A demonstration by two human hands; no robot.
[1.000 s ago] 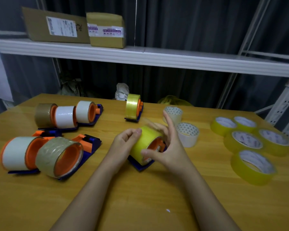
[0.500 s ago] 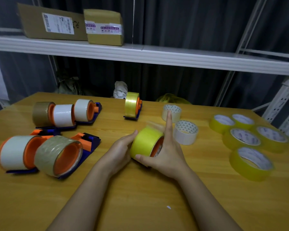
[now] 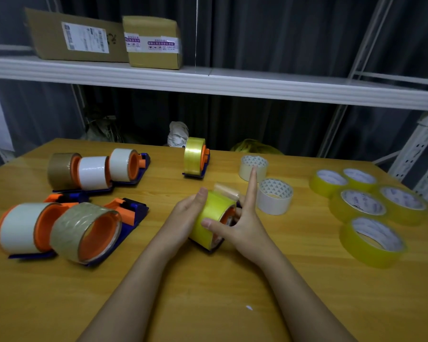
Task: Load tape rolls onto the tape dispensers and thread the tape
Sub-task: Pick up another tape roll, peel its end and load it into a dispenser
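A yellow tape roll (image 3: 211,215) sits on an orange hub of a blue dispenser (image 3: 209,246) at the table's middle. My left hand (image 3: 185,215) holds the roll's left side, thumb on top. My right hand (image 3: 242,225) grips the roll's right side with the thumb on its face and the index finger pointing up. A short free tape end (image 3: 226,190) lifts off the top of the roll.
Several loaded dispensers (image 3: 59,233) lie at the left, another one (image 3: 195,156) stands at the back. Two white rolls (image 3: 274,196) sit just right of my hands and several yellow rolls (image 3: 371,240) farther right. A shelf (image 3: 208,82) carries two cardboard boxes.
The dispenser was tilted up off the table and now sits lower again. My right thumb has shifted on the roll's face, and the tape end shows more plainly on top.
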